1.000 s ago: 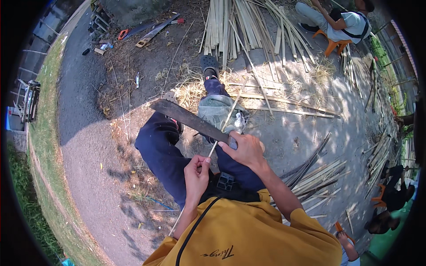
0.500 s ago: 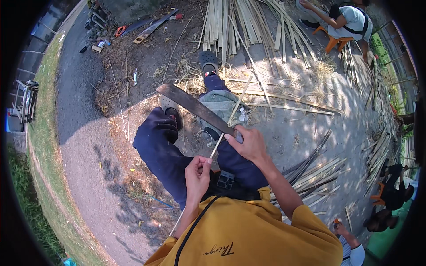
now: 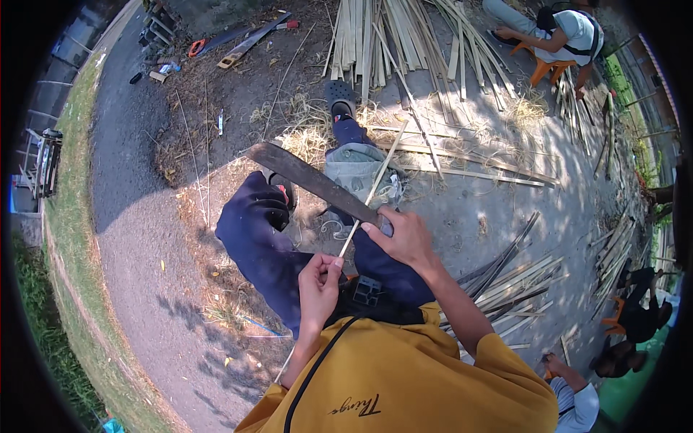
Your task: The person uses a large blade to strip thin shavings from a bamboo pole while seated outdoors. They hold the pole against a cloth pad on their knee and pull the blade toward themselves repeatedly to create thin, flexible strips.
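Bamboo sliver (image 3: 375,189): light, springy, likely sharp-edged; left hand (image 3: 319,283) pinches its near end, right hand (image 3: 406,237) fully clenched around machete (image 3: 310,180) handle.

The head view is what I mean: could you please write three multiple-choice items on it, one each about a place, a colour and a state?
1. Where does the long knife lie?
A. across the thin bamboo strip
B. on the grass
C. among the split bamboo slats

2. What colour is the wearer's shirt?
A. white
B. yellow
C. green

3. How is the left hand?
A. open and empty
B. flat on the ground
C. pinching the strip

Answers: 1 A, the blade crosses the strip near the right hand. 2 B, yellow fabric fills the lower edge. 3 C, its fingers close on the strip.
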`<action>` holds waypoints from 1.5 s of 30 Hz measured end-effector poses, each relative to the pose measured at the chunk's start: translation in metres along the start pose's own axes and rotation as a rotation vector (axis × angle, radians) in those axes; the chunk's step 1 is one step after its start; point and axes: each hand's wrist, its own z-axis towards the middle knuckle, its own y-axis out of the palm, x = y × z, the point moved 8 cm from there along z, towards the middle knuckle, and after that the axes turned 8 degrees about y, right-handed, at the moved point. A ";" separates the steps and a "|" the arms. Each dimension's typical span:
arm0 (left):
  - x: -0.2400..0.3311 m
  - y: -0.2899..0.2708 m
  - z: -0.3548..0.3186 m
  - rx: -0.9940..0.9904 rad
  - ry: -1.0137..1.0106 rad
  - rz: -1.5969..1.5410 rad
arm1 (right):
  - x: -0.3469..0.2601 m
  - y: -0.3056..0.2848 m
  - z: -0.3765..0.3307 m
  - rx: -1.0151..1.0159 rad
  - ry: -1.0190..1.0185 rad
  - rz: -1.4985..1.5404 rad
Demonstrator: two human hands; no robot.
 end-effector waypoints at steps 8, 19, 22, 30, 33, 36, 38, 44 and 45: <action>0.007 -0.028 -0.039 -0.024 -0.108 -0.020 | 0.023 -0.001 0.011 0.040 0.099 0.060; 0.013 -0.038 -0.037 -0.028 -0.076 0.139 | 0.029 0.001 0.011 0.051 0.095 0.042; 0.018 -0.040 -0.048 0.015 -0.067 0.167 | 0.029 0.001 0.012 0.045 0.095 0.027; 0.045 -0.054 -0.048 -0.037 -0.093 0.318 | 0.029 0.006 0.017 -0.023 0.085 0.050; 0.058 -0.063 -0.051 -0.022 -0.054 0.364 | 0.026 0.006 0.015 0.023 0.097 0.074; 0.055 -0.070 -0.047 -0.001 -0.038 0.403 | 0.020 0.009 0.012 0.041 0.077 0.076; 0.057 -0.061 -0.041 -0.015 0.015 0.356 | 0.022 0.011 0.013 0.011 0.071 0.076; 0.070 -0.074 -0.053 -0.055 -0.024 0.382 | 0.057 0.015 0.019 0.014 0.129 0.222; 0.071 -0.078 -0.057 -0.058 -0.031 0.434 | 0.054 0.014 0.016 0.025 0.113 0.202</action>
